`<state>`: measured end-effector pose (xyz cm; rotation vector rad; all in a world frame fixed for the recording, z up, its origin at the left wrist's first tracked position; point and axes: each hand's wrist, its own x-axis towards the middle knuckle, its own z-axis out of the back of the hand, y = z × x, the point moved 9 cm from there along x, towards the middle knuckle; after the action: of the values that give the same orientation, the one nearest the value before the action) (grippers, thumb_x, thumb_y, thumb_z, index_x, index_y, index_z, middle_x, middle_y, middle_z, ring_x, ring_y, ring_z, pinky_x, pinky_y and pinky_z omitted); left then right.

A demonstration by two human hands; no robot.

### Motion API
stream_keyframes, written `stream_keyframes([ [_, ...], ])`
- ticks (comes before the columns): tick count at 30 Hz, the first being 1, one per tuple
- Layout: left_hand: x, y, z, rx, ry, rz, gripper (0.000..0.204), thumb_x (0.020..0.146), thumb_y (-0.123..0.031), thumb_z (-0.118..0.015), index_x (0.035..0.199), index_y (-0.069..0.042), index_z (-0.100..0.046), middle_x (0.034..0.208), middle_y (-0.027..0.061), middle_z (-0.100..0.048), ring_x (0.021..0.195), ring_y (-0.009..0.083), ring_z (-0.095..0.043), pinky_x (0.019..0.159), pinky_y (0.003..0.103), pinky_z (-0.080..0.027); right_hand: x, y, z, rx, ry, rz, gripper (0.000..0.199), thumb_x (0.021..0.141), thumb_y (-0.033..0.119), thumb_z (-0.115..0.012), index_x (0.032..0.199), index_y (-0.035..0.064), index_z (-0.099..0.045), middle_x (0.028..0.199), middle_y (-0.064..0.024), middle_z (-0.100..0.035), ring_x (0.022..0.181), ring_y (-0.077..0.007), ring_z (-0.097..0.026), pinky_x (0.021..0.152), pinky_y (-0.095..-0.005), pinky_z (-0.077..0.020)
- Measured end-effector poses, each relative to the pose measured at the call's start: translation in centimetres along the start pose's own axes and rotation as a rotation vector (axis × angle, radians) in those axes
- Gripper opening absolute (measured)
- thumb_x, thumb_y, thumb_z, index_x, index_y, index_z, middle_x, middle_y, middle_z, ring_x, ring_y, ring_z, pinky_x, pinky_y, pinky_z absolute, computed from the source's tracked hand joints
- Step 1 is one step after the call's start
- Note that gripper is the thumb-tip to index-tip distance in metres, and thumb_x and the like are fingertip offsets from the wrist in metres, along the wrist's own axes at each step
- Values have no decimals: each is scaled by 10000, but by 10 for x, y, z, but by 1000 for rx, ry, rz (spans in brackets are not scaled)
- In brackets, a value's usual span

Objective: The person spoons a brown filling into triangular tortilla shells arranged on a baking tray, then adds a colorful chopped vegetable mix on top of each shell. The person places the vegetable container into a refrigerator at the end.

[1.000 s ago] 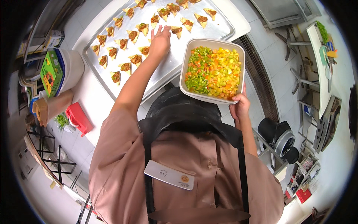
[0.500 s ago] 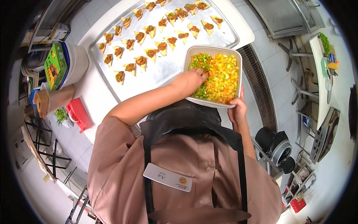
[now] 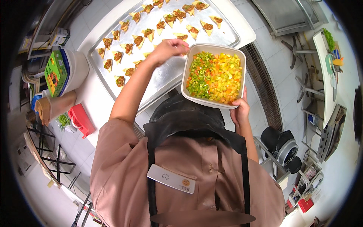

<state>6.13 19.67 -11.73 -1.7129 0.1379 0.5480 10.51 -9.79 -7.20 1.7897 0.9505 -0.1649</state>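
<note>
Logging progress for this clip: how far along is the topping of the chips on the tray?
Done: the chips on the metal tray already carry a dark filling. In hand: the right hand holds the tub of diced vegetables; the left hand hovers over the tray, fingers pinched. Left: no chip clearly shows the diced mix.

Pale tiled floor (image 3: 280, 64) fills the right side, crossed by a long drain grate (image 3: 264, 83). A white counter (image 3: 90, 102) runs upper left; steel cabinet (image 3: 287, 15) top right; white table (image 3: 325, 68) at right edge.
</note>
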Motion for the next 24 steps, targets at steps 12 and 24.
stream_keyframes([
  [12,25,26,64,1102,-385,-253,174,818,-118,-606,952,-42,-688,875,130,-645,798,290,-621,729,356,-501,4,-4,9,-36,-53,8,895,595,48,-434,1448,113,-171,1399,-142,-343,1283,-294,-371,1055,-407,-336],
  [24,46,6,26,1155,-450,-642,204,845,-112,-581,1026,-65,-662,985,100,-658,896,288,-621,780,356,-502,4,0,4,-43,-51,20,879,592,46,-436,1434,104,-191,1392,-146,-346,1294,-301,-355,1064,-408,-318],
])
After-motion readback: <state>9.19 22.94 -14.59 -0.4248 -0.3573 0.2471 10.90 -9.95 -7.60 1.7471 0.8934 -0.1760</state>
